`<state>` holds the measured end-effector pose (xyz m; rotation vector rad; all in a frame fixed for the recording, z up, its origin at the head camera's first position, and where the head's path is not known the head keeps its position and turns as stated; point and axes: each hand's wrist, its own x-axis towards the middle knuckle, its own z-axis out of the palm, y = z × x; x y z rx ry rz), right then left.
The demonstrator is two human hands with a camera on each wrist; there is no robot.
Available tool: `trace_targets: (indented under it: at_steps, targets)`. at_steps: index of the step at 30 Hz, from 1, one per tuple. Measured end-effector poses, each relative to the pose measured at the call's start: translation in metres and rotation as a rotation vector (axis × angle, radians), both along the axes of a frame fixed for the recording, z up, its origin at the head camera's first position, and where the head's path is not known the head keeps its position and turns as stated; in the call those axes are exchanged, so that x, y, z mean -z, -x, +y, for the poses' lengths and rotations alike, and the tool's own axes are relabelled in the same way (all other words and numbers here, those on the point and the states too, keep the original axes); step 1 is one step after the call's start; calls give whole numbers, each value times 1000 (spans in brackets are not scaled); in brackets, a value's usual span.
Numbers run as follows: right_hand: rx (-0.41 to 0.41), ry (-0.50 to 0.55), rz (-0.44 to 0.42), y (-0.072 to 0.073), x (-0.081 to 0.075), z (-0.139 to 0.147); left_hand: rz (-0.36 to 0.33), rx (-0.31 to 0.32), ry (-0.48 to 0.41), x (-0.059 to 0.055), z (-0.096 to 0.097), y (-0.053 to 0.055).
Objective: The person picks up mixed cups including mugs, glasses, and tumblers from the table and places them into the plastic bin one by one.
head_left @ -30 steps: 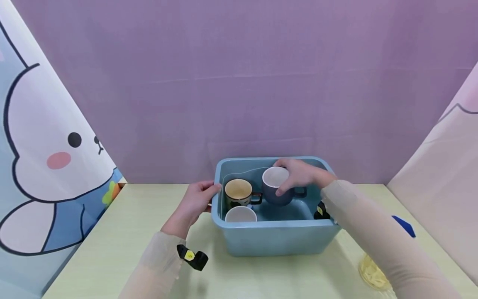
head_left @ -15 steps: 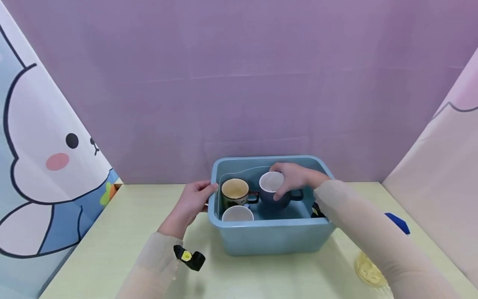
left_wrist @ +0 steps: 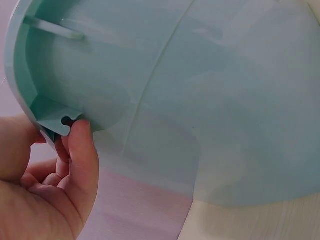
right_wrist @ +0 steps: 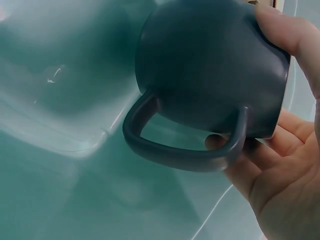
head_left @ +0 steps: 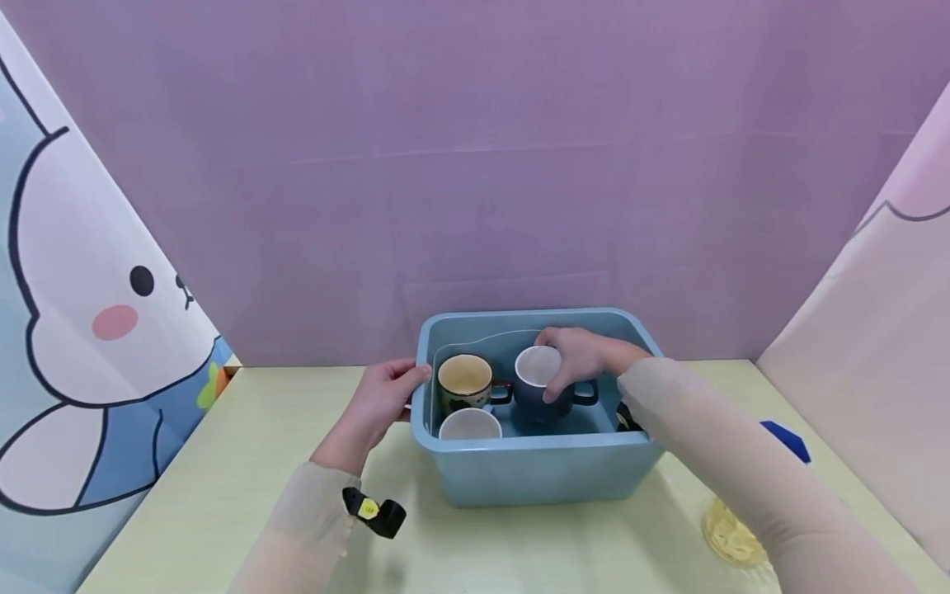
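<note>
1. Pale tabletop (head_left: pixel 260 412) spreads nearest, bearing a blue basin (head_left: pixel 542 474).
2. The left hand (head_left: pixel 377 402), forearm slanting inward, pinches the basin's left rim.
3. The right hand (head_left: pixel 582 356) reaches in, thumb and fingers gripping a dark mug (right_wrist: pixel 210 65) inside, beside a patterned mug (head_left: pixel 463 375).
4. Purple cloth (head_left: pixel 475 165) hangs behind.

pale tabletop (head_left: pixel 245 445) | blue bin (head_left: pixel 545 478): upright, near the far edge's middle | dark-blue object (head_left: pixel 787 440): near the right edge (partly hidden) | yellowish object (head_left: pixel 729 536): rounded, farther in from that edge
</note>
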<state>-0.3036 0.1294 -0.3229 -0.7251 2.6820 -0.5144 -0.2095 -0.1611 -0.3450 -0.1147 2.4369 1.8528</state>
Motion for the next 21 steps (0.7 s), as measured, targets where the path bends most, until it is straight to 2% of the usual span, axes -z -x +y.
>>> trace_targets:
  at_steps: [9, 21]
  targets:
    - [12, -14, -25, 2, 2, -2, 12, -2, 1, 0, -2, -1]
    - [-6, -28, -49, 4, 4, -5, -6, -19, 2, 2, -4, 1]
